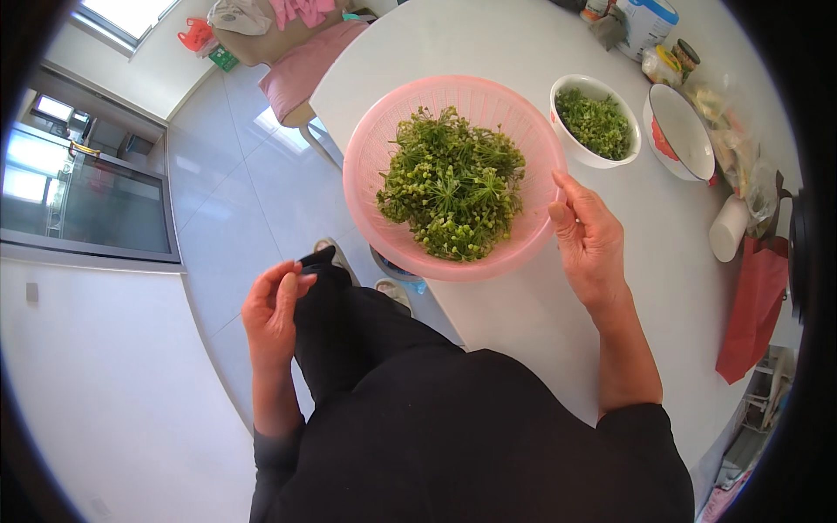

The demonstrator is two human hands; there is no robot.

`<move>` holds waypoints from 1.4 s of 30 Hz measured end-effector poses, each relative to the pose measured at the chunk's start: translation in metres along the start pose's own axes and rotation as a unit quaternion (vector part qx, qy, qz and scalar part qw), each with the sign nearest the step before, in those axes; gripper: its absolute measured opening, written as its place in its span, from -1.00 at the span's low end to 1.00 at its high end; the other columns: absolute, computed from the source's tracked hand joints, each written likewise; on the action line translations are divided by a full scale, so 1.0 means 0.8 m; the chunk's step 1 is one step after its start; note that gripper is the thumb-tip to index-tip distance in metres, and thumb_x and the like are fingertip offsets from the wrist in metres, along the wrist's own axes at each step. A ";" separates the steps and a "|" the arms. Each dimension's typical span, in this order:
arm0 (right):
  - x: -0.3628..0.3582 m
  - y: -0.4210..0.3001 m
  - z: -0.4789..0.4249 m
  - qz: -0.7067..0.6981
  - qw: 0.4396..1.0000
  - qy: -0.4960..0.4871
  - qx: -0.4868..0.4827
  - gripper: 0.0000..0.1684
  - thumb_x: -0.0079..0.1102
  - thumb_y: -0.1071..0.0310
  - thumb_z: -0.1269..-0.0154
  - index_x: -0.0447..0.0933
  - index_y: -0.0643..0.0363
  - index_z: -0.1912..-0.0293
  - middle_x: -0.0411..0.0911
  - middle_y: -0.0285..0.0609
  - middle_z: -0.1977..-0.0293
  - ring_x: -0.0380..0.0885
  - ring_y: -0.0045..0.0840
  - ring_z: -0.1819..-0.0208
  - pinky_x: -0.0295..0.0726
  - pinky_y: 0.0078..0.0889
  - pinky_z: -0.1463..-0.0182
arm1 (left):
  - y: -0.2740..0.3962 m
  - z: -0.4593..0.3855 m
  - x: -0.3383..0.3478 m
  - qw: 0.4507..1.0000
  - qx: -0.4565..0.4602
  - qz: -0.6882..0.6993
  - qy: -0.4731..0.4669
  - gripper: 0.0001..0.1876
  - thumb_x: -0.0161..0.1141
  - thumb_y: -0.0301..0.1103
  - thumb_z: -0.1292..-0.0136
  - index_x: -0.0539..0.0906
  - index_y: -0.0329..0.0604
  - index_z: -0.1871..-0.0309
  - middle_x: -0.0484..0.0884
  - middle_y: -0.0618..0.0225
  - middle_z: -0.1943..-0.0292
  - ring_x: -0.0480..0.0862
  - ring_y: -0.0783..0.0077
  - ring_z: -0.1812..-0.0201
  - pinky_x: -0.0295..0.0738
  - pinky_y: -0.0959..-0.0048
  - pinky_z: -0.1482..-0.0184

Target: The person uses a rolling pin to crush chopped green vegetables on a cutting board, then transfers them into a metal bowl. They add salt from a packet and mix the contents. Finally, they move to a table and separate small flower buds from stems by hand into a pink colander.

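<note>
A pink plastic colander (369,189) holds a heap of green flower heads with small round buds (451,186). Its near-left part reaches past the edge of the white table. My right hand (585,238) grips the colander's right rim between thumb and fingers. To the left of the colander, my left hand (274,301) is raised over the floor, near my black-clad leg, and pinches the tip of a piece of black cloth (318,256). Behind my right hand stands a white bowl (588,157) with more of the chopped-looking greens (594,124).
A second white enamel bowl (686,140) with a red pattern stands at the right. Beyond it are jars (685,55), plastic bags (762,189), a white roll (729,229) and a red bag (752,307). A chair with a pink cushion (310,72) stands beside the table (516,320).
</note>
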State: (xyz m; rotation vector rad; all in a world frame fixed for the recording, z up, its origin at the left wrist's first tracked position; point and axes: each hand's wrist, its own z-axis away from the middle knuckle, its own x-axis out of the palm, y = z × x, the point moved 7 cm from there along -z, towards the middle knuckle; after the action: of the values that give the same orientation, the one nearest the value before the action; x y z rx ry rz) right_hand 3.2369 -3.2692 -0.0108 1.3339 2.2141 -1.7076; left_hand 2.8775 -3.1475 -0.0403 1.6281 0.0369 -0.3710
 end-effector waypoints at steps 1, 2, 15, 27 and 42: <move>-0.001 0.000 0.001 -0.007 1.000 0.000 0.010 -0.64 0.13 0.24 -0.39 0.51 0.27 -0.05 0.52 -0.15 0.36 0.46 -0.57 0.45 0.50 -0.54 0.31 | 0.011 -0.006 0.014 1.000 0.010 0.005 -0.013 -0.70 0.05 -0.39 -0.42 0.51 -0.39 -0.12 0.64 0.15 0.10 0.70 0.36 0.16 0.57 0.51 0.10; -0.002 0.000 0.002 -0.015 1.000 0.000 0.021 -0.65 0.13 0.24 -0.39 0.52 0.28 -0.02 0.52 -0.16 0.38 0.45 -0.58 0.46 0.50 -0.55 0.32 | 0.021 -0.012 0.029 0.999 0.010 0.026 -0.027 -0.69 0.05 -0.43 -0.41 0.49 -0.38 -0.14 0.62 0.19 0.10 0.69 0.39 0.14 0.55 0.53 0.09; -0.012 -0.051 0.011 0.022 0.962 -0.263 0.065 -0.73 0.20 0.28 -0.27 0.43 0.29 0.38 0.39 0.03 0.59 0.26 -0.28 0.62 0.34 -0.33 0.49 | 0.045 -0.030 0.131 0.991 0.085 0.029 -0.098 -0.75 0.16 -0.47 -0.34 0.57 -0.38 -0.03 0.50 0.48 0.41 0.41 0.76 0.47 0.39 0.71 0.42; 0.020 -0.085 -0.013 0.298 0.901 -0.264 -0.171 -0.26 0.36 0.50 0.12 0.44 0.09 -0.17 0.39 0.05 -0.10 0.31 -0.07 -0.14 0.35 -0.18 -0.22 | 0.085 0.021 0.135 0.958 0.176 -0.145 -0.174 -0.78 0.34 -0.41 -0.15 0.61 -0.26 0.16 0.56 0.32 0.52 0.52 0.56 0.60 0.43 0.57 0.53; 0.085 -0.072 0.008 0.258 0.894 -0.307 -0.201 -0.39 0.22 0.51 0.01 0.46 0.02 -0.12 0.16 0.33 -0.26 0.23 0.13 -0.28 0.46 -0.04 -0.17 | 0.158 0.000 0.175 0.820 0.340 -0.408 -0.211 -0.21 0.51 -0.18 0.13 0.45 -0.19 -0.23 0.25 -0.16 -0.33 0.31 -0.18 -0.31 0.30 0.14 -0.27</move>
State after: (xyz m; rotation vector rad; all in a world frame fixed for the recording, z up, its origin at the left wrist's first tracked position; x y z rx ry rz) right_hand 3.1549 -3.2356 -0.0033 0.9710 1.5504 -1.1669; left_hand 3.0406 -3.1874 0.0451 2.1320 0.3029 -1.5517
